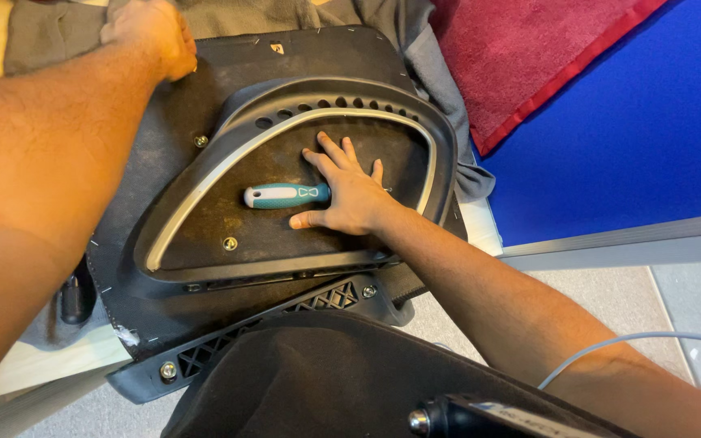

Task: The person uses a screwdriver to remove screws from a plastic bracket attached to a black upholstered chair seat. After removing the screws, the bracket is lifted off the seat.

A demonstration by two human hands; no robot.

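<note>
The screwdriver [285,195], teal handle with white ends, lies flat on the black underside of an upturned chair seat [164,122], inside the curved grey frame [440,154] bolted to it. The right hand [349,191] rests palm down on the seat, fingers spread apart; the handle's near end sits between thumb and index finger, touching or almost touching them, not clamped. The shaft is hidden under the palm, if it is there at all. The left hand [149,32] presses on the seat's far corner, fingers curled; whether they grip the edge cannot be told. Risk: the round handle can roll away from the fingertips toward the frame's lower rail, since nothing pins it; the seat may also tilt if the left hand lifts. A screw [230,243] stands just below the handle. The seat lies on grey cloth [285,12] over a light table [50,357], with a red towel [529,49] and a blue panel [651,122] beyond.
</note>
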